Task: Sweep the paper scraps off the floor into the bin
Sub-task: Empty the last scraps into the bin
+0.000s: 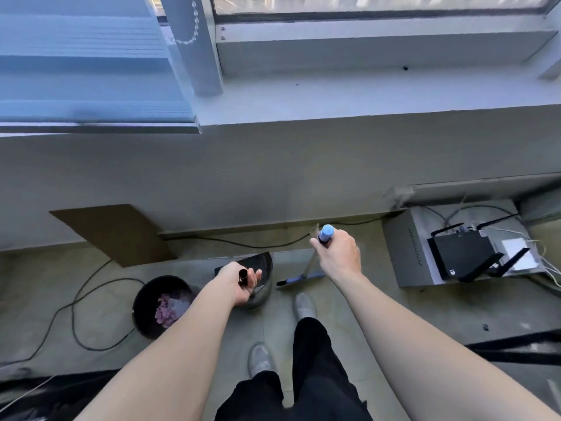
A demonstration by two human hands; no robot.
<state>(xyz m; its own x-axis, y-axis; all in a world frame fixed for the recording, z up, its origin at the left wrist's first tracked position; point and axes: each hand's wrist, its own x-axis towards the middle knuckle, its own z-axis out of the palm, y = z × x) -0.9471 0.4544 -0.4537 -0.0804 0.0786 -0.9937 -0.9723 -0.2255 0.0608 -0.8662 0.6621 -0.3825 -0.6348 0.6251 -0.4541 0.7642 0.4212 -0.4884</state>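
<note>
Scraps (170, 308) lie heaped in the bin (144, 322), just left of the left hand (239, 287), whose fingers curl round the dustpan (261, 262) handle. Right hand (340, 253) grips the broom (326, 233) top, with the brush below it on the floor (394, 314). No loose scraps show there, so sweeping looks nearly finished.

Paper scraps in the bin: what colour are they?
The paper scraps are pinkish purple, inside the black bin; the head view shows them best.
</note>
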